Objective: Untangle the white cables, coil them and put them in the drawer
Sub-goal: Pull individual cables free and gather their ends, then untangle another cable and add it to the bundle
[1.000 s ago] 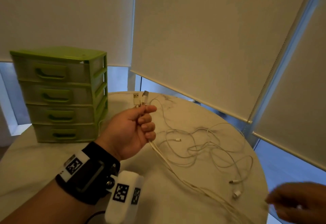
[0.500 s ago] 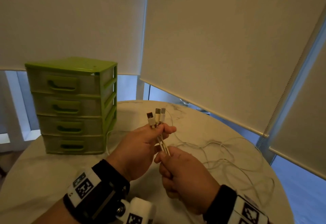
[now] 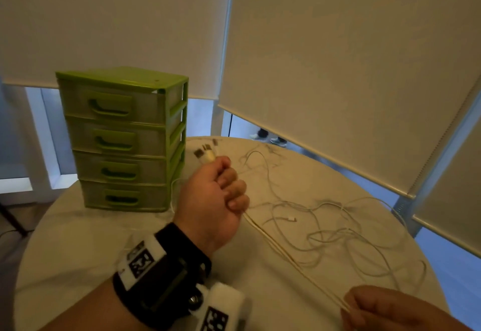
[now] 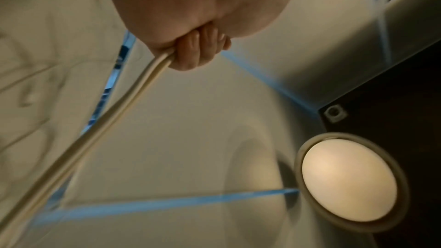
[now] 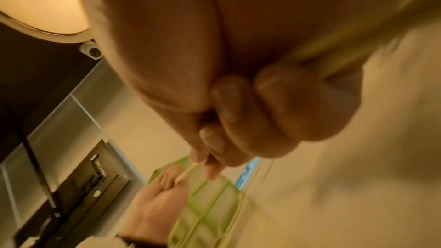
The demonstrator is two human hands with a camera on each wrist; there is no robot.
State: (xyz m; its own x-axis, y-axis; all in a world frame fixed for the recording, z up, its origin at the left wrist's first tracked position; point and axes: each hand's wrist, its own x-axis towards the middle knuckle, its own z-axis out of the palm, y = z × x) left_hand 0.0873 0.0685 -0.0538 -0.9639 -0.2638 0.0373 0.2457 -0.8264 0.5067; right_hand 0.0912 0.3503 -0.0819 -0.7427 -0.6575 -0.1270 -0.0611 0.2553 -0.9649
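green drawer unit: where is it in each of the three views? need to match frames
Head: green drawer unit stands upper left on the table, all four drawers shut.
Left wrist: not in it.
Right wrist: blurred, bottom centre, behind the fingers.
Shared landmark: the taut white cables held between left hand and right hand.

Left forearm bare. Black wrist strap (image 3: pixel 166 276) fitted, bearing a white plate with a black square-pattern marker (image 3: pixel 140 261). White camera block (image 3: pixel 221 310) attached beneath, likewise marked; one metal screw (image 3: pixel 194 300) visible.
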